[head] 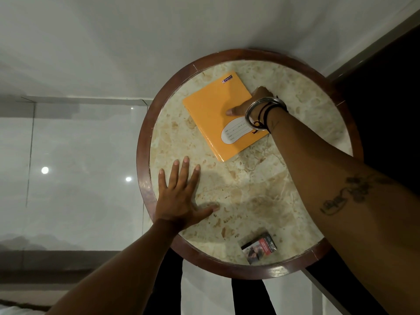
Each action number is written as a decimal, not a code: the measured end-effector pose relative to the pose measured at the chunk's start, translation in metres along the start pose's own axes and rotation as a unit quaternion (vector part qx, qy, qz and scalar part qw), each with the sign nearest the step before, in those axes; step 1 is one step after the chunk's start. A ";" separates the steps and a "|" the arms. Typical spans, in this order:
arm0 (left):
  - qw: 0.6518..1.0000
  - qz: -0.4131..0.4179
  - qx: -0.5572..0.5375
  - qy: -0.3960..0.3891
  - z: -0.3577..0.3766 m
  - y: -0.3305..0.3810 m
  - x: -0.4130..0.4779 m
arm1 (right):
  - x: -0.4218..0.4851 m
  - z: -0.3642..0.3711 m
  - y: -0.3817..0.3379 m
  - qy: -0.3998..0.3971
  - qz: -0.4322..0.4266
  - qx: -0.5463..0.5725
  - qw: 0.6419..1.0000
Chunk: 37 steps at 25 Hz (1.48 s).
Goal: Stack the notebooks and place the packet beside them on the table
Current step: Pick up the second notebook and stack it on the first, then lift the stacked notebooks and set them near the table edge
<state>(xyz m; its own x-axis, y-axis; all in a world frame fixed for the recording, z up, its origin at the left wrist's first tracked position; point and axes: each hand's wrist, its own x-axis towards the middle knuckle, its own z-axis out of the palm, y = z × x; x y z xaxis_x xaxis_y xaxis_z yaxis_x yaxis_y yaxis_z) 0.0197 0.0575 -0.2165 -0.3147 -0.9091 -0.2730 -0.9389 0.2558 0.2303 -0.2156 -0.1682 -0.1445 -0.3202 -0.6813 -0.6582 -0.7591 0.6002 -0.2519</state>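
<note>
Notebooks (pixel 219 114) lie at about twelve o'clock on the round table (pixel 143 155), orange cover up, and from the yellow edges at the lower corner I judge it is already a pile, though I cannot count how many are in it. My right hand (pixel 248 102) is on the pile's right edge: the thumb lies flat on the cover, and the other fingers go over the far side, so I cannot tell if they grip the edge or only press it. My left hand (pixel 179 196) is open, fingers spread, palm flat on the marble at about nine o'clock, holding nothing.

The packet (pixel 259 247) lies alone at six o'clock, near the rim close to my body and well apart from the pile.

I think the stacking step is at its end and I am only squaring the pile. The next move, in my judgement, calls for one free hand to take the packet and bring it up beside the notebooks without pushing them out of line.
</note>
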 end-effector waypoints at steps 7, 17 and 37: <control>1.000 0.004 -0.004 -0.004 0.001 -0.002 0.000 | -0.030 0.000 0.058 -0.017 0.000 0.299 0.954; 0.863 -0.085 -0.494 0.067 -0.092 0.070 0.086 | -0.096 0.005 0.140 0.083 -0.166 0.491 0.851; 0.870 -0.042 -0.464 0.162 -0.078 0.127 0.138 | -0.058 0.009 0.153 0.167 -0.131 0.483 0.849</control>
<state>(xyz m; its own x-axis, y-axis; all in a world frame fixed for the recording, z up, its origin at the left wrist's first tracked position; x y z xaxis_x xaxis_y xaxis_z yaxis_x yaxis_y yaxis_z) -0.1322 -0.0612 -0.1517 -0.0534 -0.9951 -0.0831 -0.3929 -0.0556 0.9179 -0.3077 -0.0330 -0.1508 -0.4771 -0.8286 -0.2930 -0.0605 0.3635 -0.9296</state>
